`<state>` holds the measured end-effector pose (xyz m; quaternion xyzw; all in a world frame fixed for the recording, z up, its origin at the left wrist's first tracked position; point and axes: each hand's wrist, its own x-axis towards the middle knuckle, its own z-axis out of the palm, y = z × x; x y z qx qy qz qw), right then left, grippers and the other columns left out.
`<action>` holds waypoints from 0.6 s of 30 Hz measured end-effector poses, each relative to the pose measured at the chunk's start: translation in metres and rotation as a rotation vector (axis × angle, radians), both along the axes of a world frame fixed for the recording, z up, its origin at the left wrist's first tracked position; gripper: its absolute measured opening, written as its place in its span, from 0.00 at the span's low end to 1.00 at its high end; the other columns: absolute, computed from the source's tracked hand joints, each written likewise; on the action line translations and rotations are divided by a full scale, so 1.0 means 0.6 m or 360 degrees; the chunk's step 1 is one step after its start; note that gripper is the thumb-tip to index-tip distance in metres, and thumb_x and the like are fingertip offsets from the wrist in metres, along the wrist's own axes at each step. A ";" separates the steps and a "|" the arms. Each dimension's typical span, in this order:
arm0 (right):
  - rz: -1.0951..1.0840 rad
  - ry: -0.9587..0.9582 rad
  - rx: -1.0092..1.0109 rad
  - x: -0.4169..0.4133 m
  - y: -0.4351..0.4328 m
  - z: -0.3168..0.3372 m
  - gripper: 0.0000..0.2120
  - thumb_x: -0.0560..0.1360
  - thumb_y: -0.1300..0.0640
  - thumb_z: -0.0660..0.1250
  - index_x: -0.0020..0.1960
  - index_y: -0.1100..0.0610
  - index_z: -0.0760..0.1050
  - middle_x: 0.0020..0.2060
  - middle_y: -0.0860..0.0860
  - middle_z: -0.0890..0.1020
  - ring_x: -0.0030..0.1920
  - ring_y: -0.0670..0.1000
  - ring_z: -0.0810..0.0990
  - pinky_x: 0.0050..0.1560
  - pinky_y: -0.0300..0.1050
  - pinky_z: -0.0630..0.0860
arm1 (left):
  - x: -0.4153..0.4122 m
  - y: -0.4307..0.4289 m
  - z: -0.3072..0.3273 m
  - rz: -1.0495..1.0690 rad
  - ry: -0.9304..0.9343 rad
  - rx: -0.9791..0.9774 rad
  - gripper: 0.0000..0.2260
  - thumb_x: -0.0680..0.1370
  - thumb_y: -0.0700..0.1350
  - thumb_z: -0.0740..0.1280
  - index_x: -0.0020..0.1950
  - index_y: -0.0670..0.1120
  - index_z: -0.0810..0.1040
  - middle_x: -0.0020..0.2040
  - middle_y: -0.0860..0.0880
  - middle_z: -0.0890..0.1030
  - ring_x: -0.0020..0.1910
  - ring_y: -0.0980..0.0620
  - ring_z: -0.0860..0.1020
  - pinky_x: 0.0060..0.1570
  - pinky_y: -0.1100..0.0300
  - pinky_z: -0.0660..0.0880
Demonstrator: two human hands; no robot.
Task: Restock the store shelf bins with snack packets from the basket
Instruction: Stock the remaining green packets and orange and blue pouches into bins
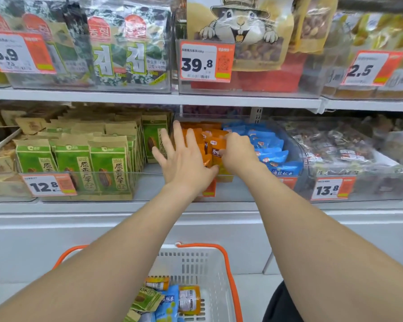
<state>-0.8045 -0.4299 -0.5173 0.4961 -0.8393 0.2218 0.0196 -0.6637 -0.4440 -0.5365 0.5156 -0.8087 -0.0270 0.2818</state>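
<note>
Just under the upper shelf board [149, 98], both hands reach into the clear bin [297, 147], which holds orange packets [196, 133] on its left and blue packets [268, 145] on its right. The left hand [184, 159] is spread, fingers straight, against the orange row, its little finger near the green seed packs [107, 163] in the neighbouring bin. The right hand [236, 152] curls its fingers round the front orange packet [215, 148], just beside the blue ones. A bin of dark wrapped snacks [335, 147] crowds the right side, and the gap between the packet tops and the board above is narrow. Price tags [330, 188] hang on the bin fronts. Below, between the forearms and well apart from the shelf, the white basket [215, 254] holds a few spare packets [189, 299].
</note>
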 end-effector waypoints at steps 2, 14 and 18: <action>-0.0019 -0.0071 0.0014 -0.008 -0.018 -0.009 0.11 0.80 0.60 0.69 0.62 0.58 0.76 0.58 0.61 0.80 0.57 0.64 0.81 0.48 0.52 0.75 | -0.009 -0.013 0.001 0.0086 -0.0042 -0.0029 0.52 0.66 0.73 0.72 0.81 0.50 0.58 0.85 0.46 0.47 0.83 0.35 0.46 0.76 0.30 0.51; -0.0171 -0.0800 -0.0086 0.001 -0.069 -0.027 0.35 0.73 0.61 0.74 0.75 0.58 0.61 0.64 0.60 0.76 0.65 0.63 0.77 0.60 0.55 0.77 | -0.013 -0.040 0.009 0.0124 -0.0242 0.0201 0.39 0.65 0.70 0.74 0.70 0.52 0.72 0.77 0.47 0.65 0.74 0.37 0.60 0.67 0.37 0.64; -0.0191 -0.0974 0.0034 0.000 -0.070 -0.029 0.30 0.76 0.60 0.73 0.73 0.60 0.63 0.66 0.60 0.76 0.66 0.62 0.77 0.62 0.53 0.77 | -0.014 -0.041 0.011 0.0110 -0.0289 0.0212 0.40 0.66 0.74 0.72 0.72 0.54 0.70 0.76 0.48 0.67 0.74 0.37 0.60 0.68 0.35 0.63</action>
